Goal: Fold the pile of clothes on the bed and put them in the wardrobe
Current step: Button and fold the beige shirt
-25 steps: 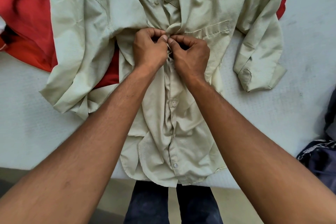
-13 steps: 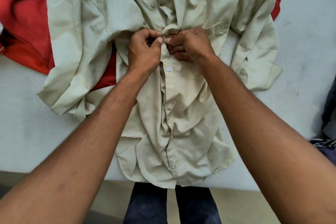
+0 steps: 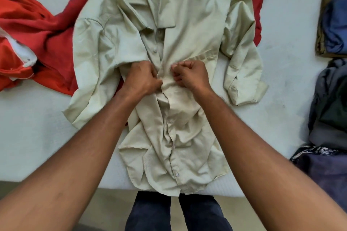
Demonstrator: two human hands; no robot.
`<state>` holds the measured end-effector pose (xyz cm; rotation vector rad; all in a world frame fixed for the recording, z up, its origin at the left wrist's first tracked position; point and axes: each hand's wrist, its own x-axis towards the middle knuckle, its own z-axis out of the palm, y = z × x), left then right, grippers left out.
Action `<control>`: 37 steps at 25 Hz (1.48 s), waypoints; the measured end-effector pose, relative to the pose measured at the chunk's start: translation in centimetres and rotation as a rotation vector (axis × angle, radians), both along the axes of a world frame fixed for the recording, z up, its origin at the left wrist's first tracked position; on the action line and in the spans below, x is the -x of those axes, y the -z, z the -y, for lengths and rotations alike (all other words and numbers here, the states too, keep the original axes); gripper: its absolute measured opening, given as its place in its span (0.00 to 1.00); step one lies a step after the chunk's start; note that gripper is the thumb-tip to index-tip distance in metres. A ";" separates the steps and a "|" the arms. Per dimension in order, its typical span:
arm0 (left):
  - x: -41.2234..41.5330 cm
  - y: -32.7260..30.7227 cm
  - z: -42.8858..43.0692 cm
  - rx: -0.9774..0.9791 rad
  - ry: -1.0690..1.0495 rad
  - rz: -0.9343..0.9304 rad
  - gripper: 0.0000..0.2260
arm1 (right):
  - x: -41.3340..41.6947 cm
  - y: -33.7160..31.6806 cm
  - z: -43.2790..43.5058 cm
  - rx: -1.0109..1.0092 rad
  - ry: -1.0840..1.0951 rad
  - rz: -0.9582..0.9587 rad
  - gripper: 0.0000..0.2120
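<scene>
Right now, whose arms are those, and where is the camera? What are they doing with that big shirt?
There is no machine here. Those are a person's two bare arms. The picture comes from a camera worn on the person's head, looking down, so you see what they see, even their dark trousers at the bottom. The left hand and the right hand each pinch the front of a beige shirt, near the middle where the buttons run. The shirt lies spread out on a white bed, partly on top of red clothes. At the right edge sit a heap of dark clothes and, farther back, blue and brown clothes.
</scene>
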<state>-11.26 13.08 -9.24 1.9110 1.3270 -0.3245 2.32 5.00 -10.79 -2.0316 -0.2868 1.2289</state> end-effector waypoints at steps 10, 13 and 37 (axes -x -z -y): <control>1.6 -3.0 -0.8 -0.014 -0.154 0.130 0.05 | 1.1 -1.5 -3.9 -0.354 -0.175 0.638 0.12; 0.0 -3.2 -2.1 -0.150 -0.255 0.322 0.06 | -1.3 -1.3 -6.3 -0.510 -0.325 0.883 0.14; -0.2 2.4 -7.9 -0.303 -0.196 0.430 0.07 | -3.9 -1.7 -12.2 -0.450 -0.254 0.827 0.15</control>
